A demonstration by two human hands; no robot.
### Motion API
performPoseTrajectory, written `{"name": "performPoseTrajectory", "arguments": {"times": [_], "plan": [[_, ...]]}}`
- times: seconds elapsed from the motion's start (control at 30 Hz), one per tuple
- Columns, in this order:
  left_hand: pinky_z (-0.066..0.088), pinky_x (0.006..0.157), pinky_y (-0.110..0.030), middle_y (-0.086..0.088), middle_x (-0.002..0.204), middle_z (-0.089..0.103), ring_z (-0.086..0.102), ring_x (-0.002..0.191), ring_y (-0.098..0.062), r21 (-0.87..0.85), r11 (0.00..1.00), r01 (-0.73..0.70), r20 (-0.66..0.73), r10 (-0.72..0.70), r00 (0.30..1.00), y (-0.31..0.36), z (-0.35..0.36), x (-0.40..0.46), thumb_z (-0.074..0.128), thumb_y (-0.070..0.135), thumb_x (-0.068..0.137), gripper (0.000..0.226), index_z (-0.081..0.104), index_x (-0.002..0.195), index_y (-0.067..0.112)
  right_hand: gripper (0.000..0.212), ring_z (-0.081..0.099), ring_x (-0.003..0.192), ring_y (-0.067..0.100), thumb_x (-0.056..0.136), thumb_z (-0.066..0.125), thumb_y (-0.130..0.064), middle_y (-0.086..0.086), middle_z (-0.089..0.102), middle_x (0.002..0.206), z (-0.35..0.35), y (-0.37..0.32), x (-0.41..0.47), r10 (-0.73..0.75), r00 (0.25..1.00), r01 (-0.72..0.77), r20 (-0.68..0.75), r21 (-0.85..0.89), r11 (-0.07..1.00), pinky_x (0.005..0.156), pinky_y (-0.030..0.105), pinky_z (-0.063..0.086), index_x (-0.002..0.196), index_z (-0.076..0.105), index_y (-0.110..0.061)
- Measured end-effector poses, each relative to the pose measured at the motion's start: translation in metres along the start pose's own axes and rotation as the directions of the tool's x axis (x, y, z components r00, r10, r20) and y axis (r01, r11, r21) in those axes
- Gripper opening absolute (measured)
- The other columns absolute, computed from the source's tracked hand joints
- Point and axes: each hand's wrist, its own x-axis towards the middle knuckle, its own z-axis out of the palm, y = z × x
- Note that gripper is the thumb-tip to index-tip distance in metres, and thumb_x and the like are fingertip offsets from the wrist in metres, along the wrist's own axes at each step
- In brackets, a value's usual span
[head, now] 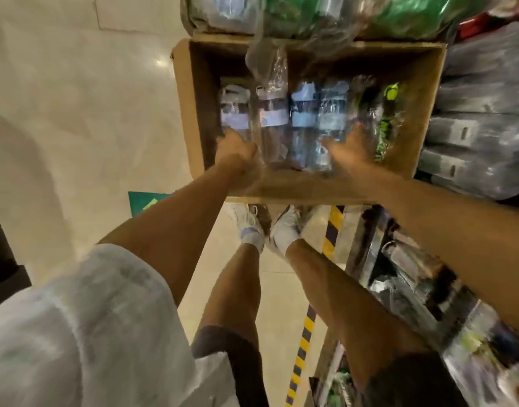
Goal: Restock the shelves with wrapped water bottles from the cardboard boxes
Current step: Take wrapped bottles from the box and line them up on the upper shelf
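Note:
An open cardboard box (187, 113) stands on the floor ahead of my feet. Inside lie several plastic-wrapped water bottles (302, 118) side by side, with purple, blue and green lids. My left hand (236, 149) is inside the box at the left and grips the lower end of the leftmost purple bottle (234, 113). My right hand (350, 148) reaches in on the right, its fingers spread and pressed on a wrapped blue bottle (330, 113) next to a green one (386, 121). The frame is motion-blurred.
A second box of wrapped green and blue bottles (296, 16) sits beyond the first. Shelves with wrapped dark goods (484, 118) run along the right. A yellow-black striped strip (331, 227) marks the shelf base. Pale tiled floor (76, 113) lies to the left.

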Motion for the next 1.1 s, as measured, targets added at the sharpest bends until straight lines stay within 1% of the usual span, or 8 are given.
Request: {"name": "performPoseTrajectory", "arguments": {"times": [0.2, 0.3, 0.5, 0.63, 0.73, 0.9, 0.97, 1.1], "plan": [[0.05, 0.1, -0.037, -0.014, 0.134, 0.063, 0.061, 0.119, -0.029, -0.26, 0.96, 0.107, -0.045, -0.123, 0.991, -0.027, 0.04, 0.098, 0.07, 0.045, 0.084, 0.072, 0.051, 0.145, 0.011, 0.099, 0.047, 0.141, 0.036, 0.086, 0.08, -0.052, 0.014, 0.042, 0.157, 0.029, 0.013, 0.076, -0.125, 0.988, 0.115, -0.092, -0.105, 0.988, 0.113, 0.04, 0.045, 0.158, 0.027, -0.01], [0.043, 0.114, -0.047, -0.013, 0.149, 0.049, 0.049, 0.136, -0.033, -0.303, 0.946, 0.115, -0.101, -0.152, 0.983, -0.047, 0.064, 0.145, 0.08, 0.062, 0.064, 0.114, 0.032, 0.157, 0.015, 0.11, 0.051, 0.137, 0.035, 0.075, 0.083, -0.064, 0.013, 0.045, 0.154, 0.037, 0.014, 0.1, -0.123, 0.983, 0.112, -0.133, -0.086, 0.99, 0.11, 0.042, 0.048, 0.156, 0.029, -0.011], [0.035, 0.117, -0.046, -0.011, 0.156, 0.032, 0.036, 0.144, -0.034, -0.277, 0.958, 0.067, -0.127, -0.106, 0.986, -0.02, 0.054, 0.117, 0.089, 0.037, 0.077, 0.113, 0.015, 0.162, 0.023, 0.121, 0.047, 0.142, 0.029, 0.071, 0.088, -0.059, 0.004, 0.034, 0.164, 0.052, 0.014, 0.13, -0.074, 0.984, 0.071, -0.16, -0.023, 0.997, 0.117, 0.037, 0.043, 0.16, 0.02, -0.014], [0.054, 0.085, -0.024, -0.001, 0.125, 0.057, 0.06, 0.116, -0.021, -0.412, 0.909, 0.052, -0.081, -0.094, 0.992, -0.023, 0.055, 0.122, 0.093, 0.016, 0.072, 0.097, 0.033, 0.149, 0.011, 0.12, 0.054, 0.135, 0.03, 0.064, 0.093, -0.053, 0.005, 0.04, 0.159, 0.055, 0.012, 0.14, -0.013, 0.982, 0.013, -0.186, -0.003, 1.0, 0.107, 0.043, 0.054, 0.157, 0.024, -0.021], [0.061, 0.089, -0.04, 0.002, 0.124, 0.063, 0.067, 0.108, -0.022, -0.45, 0.89, 0.067, -0.068, -0.108, 0.992, -0.036, 0.055, 0.139, 0.095, 0.034, 0.044, 0.118, 0.037, 0.146, 0.022, 0.107, 0.06, 0.123, 0.022, 0.062, 0.092, -0.046, 0.003, 0.053, 0.144, 0.051, 0.011, 0.138, 0.014, 0.985, 0.001, -0.17, 0.09, 0.996, 0.103, 0.038, 0.056, 0.148, 0.034, -0.02], [0.05, 0.061, -0.022, 0.001, 0.098, 0.066, 0.065, 0.087, -0.012, -0.523, 0.847, 0.097, 0.108, -0.048, 0.993, -0.022, 0.035, 0.089, 0.08, 0.015, 0.083, 0.029, 0.058, 0.102, 0.02, 0.09, 0.065, 0.111, 0.017, 0.07, 0.086, -0.028, -0.001, 0.064, 0.124, 0.03, 0.006, 0.101, 0.015, 0.999, -0.002, -0.037, 0.325, 0.946, 0.098, 0.04, 0.057, 0.146, 0.038, -0.02], [0.056, 0.071, -0.029, -0.003, 0.101, 0.068, 0.067, 0.09, -0.016, -0.535, 0.84, 0.089, 0.147, -0.011, 0.989, -0.022, 0.026, 0.062, 0.075, 0.008, 0.088, 0.026, 0.054, 0.091, 0.023, 0.08, 0.068, 0.107, 0.019, 0.076, 0.083, -0.021, 0.0, 0.067, 0.122, 0.016, 0.006, 0.073, -0.003, 0.998, -0.021, 0.06, 0.399, 0.917, 0.092, 0.044, 0.059, 0.145, 0.042, -0.022], [0.06, 0.094, -0.051, -0.012, 0.122, 0.07, 0.072, 0.109, -0.031, -0.585, 0.808, 0.076, 0.269, 0.104, 0.958, -0.024, -0.009, -0.003, 0.085, 0.013, 0.078, 0.06, 0.054, 0.128, 0.018, 0.067, 0.071, 0.107, 0.023, 0.083, 0.079, -0.016, 0.001, 0.07, 0.122, -0.016, 0.002, -0.001, -0.044, 0.982, -0.056, 0.186, 0.501, 0.864, 0.09, 0.048, 0.059, 0.142, 0.049, -0.029]]}}
